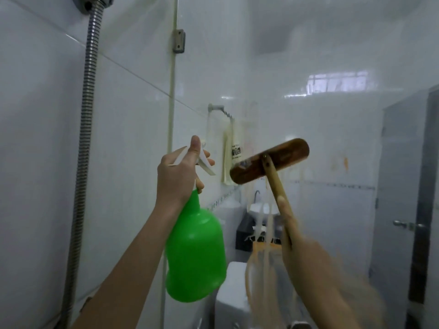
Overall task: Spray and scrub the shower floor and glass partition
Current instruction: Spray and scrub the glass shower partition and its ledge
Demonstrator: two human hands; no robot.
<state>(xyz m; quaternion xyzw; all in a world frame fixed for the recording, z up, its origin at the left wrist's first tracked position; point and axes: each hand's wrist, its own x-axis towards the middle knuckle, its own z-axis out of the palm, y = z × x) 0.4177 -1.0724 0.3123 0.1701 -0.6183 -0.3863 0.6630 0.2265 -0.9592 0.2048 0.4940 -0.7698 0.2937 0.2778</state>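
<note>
While we face clear glass shower partition (308, 119), left hand (177, 174) clamps neck of green plastic spray bottle (196, 255), finger on white trigger, nozzle toward glass. Right hand (301, 243) wraps pale wooden handle of brown oblong scrub brush (269, 161), head raised near or against glass; contact unclear through blur. Yellowish streaks run down pane. Shower floor out of view. Risks, we judge: wet handle slipping; brush back knocking glass; spray drifting onto corrugated metal shower hose (83, 148) instead of pane.
</note>
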